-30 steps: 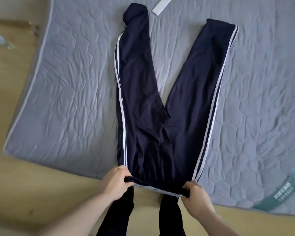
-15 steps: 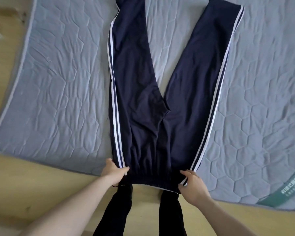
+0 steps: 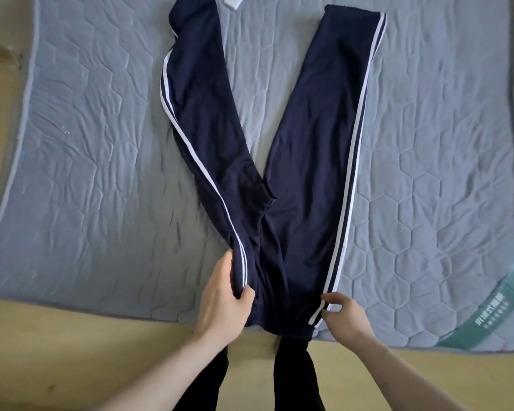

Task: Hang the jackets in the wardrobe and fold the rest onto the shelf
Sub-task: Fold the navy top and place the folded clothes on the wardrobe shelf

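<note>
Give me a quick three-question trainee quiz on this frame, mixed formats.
1. True or false: the navy trousers lie flat on the grey quilted mat with both legs pressed together.
2. Which hand grips the striped side seam near the waistband: A) left hand B) right hand?
3. Fill in: the side stripes on the trousers are ____.

Key: 1 false, the legs spread in a V. 2 A; the right only touches its edge with loose fingers. 3 white.

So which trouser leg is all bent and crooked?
The left trouser leg, on the side the left hand grips. It bends and bunches; the right trouser leg lies straight.
</note>
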Motion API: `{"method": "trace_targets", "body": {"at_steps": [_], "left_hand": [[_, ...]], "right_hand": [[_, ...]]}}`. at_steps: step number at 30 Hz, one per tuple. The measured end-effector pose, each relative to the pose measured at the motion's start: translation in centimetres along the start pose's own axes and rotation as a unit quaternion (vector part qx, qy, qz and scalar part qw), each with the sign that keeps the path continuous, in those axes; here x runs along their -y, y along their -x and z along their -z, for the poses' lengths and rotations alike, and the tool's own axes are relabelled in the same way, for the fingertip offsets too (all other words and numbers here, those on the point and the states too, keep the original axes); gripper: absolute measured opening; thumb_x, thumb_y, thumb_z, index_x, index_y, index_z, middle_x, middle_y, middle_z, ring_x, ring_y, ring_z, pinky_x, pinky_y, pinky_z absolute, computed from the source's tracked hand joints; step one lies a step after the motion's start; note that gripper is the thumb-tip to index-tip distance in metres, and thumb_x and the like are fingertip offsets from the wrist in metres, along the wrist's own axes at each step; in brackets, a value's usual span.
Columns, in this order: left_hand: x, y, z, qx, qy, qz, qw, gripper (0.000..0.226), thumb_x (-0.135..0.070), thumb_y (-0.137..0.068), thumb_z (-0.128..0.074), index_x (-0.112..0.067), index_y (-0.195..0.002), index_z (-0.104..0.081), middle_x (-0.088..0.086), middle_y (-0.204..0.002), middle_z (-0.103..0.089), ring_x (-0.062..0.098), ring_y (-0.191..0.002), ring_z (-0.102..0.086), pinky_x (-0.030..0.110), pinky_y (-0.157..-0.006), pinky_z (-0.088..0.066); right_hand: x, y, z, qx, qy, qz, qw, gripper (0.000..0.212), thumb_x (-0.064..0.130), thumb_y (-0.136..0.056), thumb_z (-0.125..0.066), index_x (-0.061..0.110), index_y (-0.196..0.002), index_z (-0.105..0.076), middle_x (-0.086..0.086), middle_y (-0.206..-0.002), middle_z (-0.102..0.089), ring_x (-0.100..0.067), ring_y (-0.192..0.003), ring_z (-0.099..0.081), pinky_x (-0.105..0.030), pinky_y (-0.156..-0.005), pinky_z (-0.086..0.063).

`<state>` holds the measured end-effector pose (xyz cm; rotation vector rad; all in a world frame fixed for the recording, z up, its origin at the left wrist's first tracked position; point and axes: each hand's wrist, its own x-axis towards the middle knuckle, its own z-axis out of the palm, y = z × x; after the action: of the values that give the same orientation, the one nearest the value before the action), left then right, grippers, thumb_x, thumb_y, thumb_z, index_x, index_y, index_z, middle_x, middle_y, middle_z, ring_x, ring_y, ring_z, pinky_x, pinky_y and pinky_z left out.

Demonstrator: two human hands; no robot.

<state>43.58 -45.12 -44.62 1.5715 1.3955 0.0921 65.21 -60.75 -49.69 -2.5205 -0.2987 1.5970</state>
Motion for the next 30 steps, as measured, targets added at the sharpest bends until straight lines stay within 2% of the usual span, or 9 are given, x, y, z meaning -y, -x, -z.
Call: {"method": "trace_targets", "body": {"at_steps": [3, 8, 10, 15, 19, 21, 25, 27, 30], "left_hand": [[-2.5, 0.0, -2.3, 0.044, -0.061, -0.088, 0.993, 0.075, -0.019, -0.092, -0.060, -0.030, -0.158, -0.026, -0.021, -0.130, -0.048, -0.001, -0.104, -0.056, 0.005, -0.087, -0.043], [-5.3, -0.2, -7.0, 0.128, -0.198, -0.168, 0.957, 0.081, -0.032, -0.089, -0.052, -0.027, -0.161, -0.015, -0.010, -0.123, -0.038, 0.016, -0.078, -0.055, 0.026, -0.066, -0.040], [-5.7, -0.4, -8.9, 0.174, -0.239, -0.156, 0.943, 0.084, -0.034, -0.092, -0.051, -0.027, -0.162, -0.007, -0.007, -0.129, -0.036, 0.023, -0.085, -0.059, 0.031, -0.070, -0.044], [-4.7, -0.9, -12.9, 0.312, -0.298, -0.089, 0.898, 0.089, -0.045, -0.098, -0.055, -0.027, -0.164, 0.002, 0.000, -0.141, -0.030, 0.033, -0.108, -0.059, 0.040, -0.082, -0.045], [-3.2, -3.3, -12.8, 0.398, -0.275, -0.037, 0.875, 0.076, -0.046, -0.096, -0.057, -0.028, -0.162, -0.023, -0.005, -0.147, -0.041, 0.028, -0.132, -0.053, 0.041, -0.109, -0.044], [-3.3, -5.0, -12.0, 0.345, -0.260, -0.059, 0.900, 0.058, -0.038, -0.093, -0.057, -0.036, -0.149, -0.044, -0.014, -0.134, -0.053, 0.017, -0.120, -0.059, 0.038, -0.105, -0.048], [-5.3, -11.3, -9.7, 0.113, -0.187, -0.059, 0.974, 0.031, -0.029, -0.084, -0.062, -0.037, -0.113, -0.061, -0.018, -0.096, -0.063, 0.009, -0.082, -0.062, 0.038, -0.085, -0.054], [-6.6, -15.4, -8.6, 0.038, -0.165, -0.054, 0.984, 0.026, -0.027, -0.084, -0.064, -0.036, -0.109, -0.061, -0.017, -0.095, -0.060, 0.011, -0.078, -0.061, 0.039, -0.083, -0.055], [-8.6, -21.5, -7.9, -0.012, -0.169, -0.058, 0.984, 0.031, -0.033, -0.085, -0.067, -0.032, -0.115, -0.058, -0.016, -0.108, -0.054, 0.013, -0.082, -0.060, 0.036, -0.080, -0.053]], "right_hand": [[-0.1, -0.5, 1.6, -0.001, -0.043, 0.003, 0.999, 0.025, 0.015, -0.097, -0.062, 0.030, -0.116, -0.069, 0.011, -0.116, -0.070, -0.007, -0.085, -0.068, -0.018, -0.069, -0.046], [-1.0, -1.7, 4.1, -0.012, -0.077, -0.003, 0.997, 0.032, 0.005, -0.096, -0.054, 0.028, -0.113, -0.068, 0.010, -0.116, -0.070, -0.021, -0.093, -0.072, -0.033, -0.079, -0.059], [-1.4, -2.4, 4.7, -0.021, -0.090, -0.010, 0.996, 0.034, 0.003, -0.096, -0.050, 0.025, -0.112, -0.069, 0.008, -0.113, -0.071, -0.020, -0.096, -0.073, -0.044, -0.092, -0.059], [-1.8, -3.8, 5.5, -0.032, -0.117, -0.013, 0.992, 0.034, 0.003, -0.096, -0.050, 0.027, -0.107, -0.070, 0.009, -0.109, -0.072, -0.013, -0.085, -0.075, -0.044, -0.088, -0.062], [-1.1, -4.6, 5.7, -0.024, -0.129, 0.006, 0.991, 0.024, 0.013, -0.101, -0.054, 0.029, -0.110, -0.071, 0.013, -0.110, -0.071, -0.011, -0.086, -0.074, -0.039, -0.081, -0.064], [-0.1, -5.0, 5.8, -0.020, -0.132, 0.026, 0.991, 0.020, 0.020, -0.101, -0.057, 0.032, -0.110, -0.070, 0.012, -0.106, -0.072, -0.013, -0.081, -0.074, -0.032, -0.073, -0.062], [2.7, -5.9, 5.5, -0.034, -0.143, 0.074, 0.986, 0.016, 0.028, -0.097, -0.065, 0.033, -0.111, -0.069, 0.012, -0.097, -0.075, -0.009, -0.062, -0.068, -0.012, -0.051, -0.048], [4.4, -6.7, 5.0, -0.037, -0.154, 0.091, 0.983, 0.021, 0.030, -0.096, -0.069, 0.031, -0.117, -0.067, 0.015, -0.109, -0.072, -0.008, -0.072, -0.071, -0.015, -0.063, -0.054], [6.8, -8.2, 4.0, -0.036, -0.162, 0.091, 0.982, 0.040, 0.035, -0.096, -0.071, 0.028, -0.134, -0.061, 0.014, -0.121, -0.066, -0.017, -0.094, -0.072, -0.037, -0.089, -0.060]]}}
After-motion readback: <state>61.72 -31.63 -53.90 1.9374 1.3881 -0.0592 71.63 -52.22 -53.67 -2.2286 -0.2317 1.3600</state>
